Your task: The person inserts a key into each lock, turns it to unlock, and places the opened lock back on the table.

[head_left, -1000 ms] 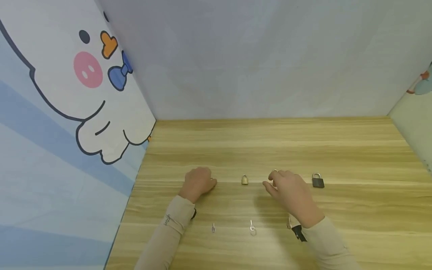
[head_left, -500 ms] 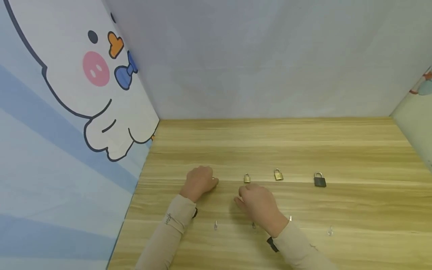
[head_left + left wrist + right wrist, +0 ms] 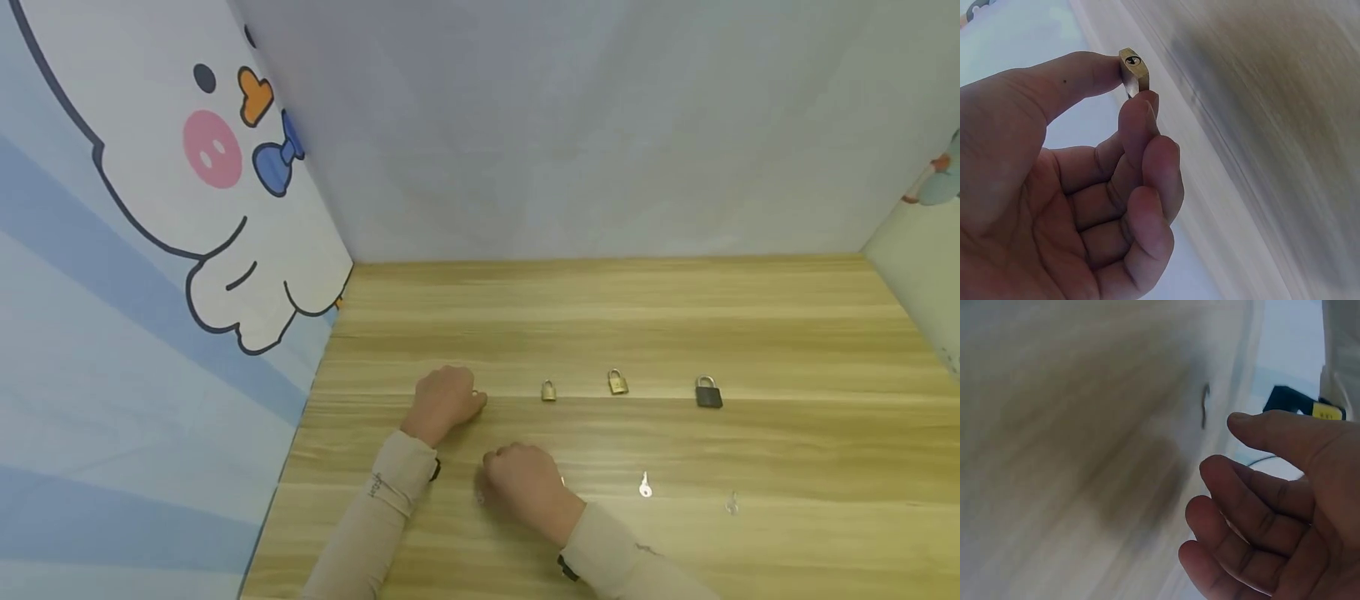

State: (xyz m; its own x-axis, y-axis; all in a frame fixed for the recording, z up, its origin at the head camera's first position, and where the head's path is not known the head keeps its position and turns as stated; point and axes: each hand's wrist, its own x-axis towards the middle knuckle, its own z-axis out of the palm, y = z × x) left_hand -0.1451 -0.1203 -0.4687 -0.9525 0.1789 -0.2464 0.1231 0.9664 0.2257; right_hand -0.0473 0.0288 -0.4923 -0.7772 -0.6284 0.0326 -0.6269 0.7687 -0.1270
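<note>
My left hand (image 3: 446, 405) pinches a small brass padlock (image 3: 1135, 72) between thumb and forefinger; its keyhole face shows in the left wrist view, and the other fingers curl below. Lower on the table, my right hand (image 3: 525, 482) hovers with relaxed fingers, thumb and forefinger apart and nothing between them. Just beyond those fingertips lies a small key (image 3: 1205, 406), mostly hidden by the hand in the head view. A second key (image 3: 562, 481) peeks out behind the right hand. Farther right are a silver key (image 3: 645, 486) and another key (image 3: 732, 503).
A small brass padlock (image 3: 549, 392), a larger brass padlock (image 3: 617, 382) and a black padlock (image 3: 708, 393) lie in a row across the wooden table (image 3: 600, 317). A cartoon-printed wall (image 3: 150, 208) stands along the left, a plain wall (image 3: 562, 142) at the back.
My right hand has moved from beside the larger brass padlock leftward and down toward the leftmost key, uncovering that padlock and the keys on the right. The left hand has stayed in place.
</note>
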